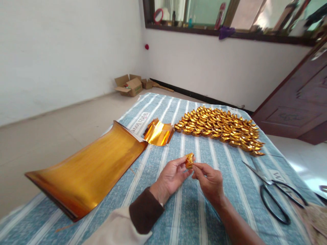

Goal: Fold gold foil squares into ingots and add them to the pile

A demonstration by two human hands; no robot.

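Item: folded gold foil piece (pixel 189 160), small, partly shaped, held above the surface (pixel 178 217) between both hands.

Left hand (pixel 171 177): fingers curled, thumb and forefinger pinched on the piece's left side; brown cuff over a pale sleeve at the wrist.

Right hand (pixel 208 179): likewise closed, fingertips gripping the piece's right edge. The two hands nearly touch around it.

Handling, as judged: thin metallic paper, very light, holds a crease readily but would dent or tear under a hard squeeze; the glossy face looks slippery. Best taken by fingertips at the folded edges or corners, where the layers are doubled and stiffer, not across the hollow middle.

Beyond the hands, on the blue-and-white striped cloth:
- cut gold squares (pixel 158 132), a small curling stack, ahead and to the left.
- large gold foil sheets (pixel 89 172), a thick sheaf with edges bowing upward, far left, partly overhanging the surface edge.
- finished gold ingots (pixel 221 127), many, laid in close overlapping rows, ahead and to the right, well apart from the hands.
- black-handled scissors (pixel 274 195), lying blades apart, to the right.

Further off: cardboard boxes (pixel 129 85) on the floor by the wall; a dark wooden door (pixel 301 102) at right.
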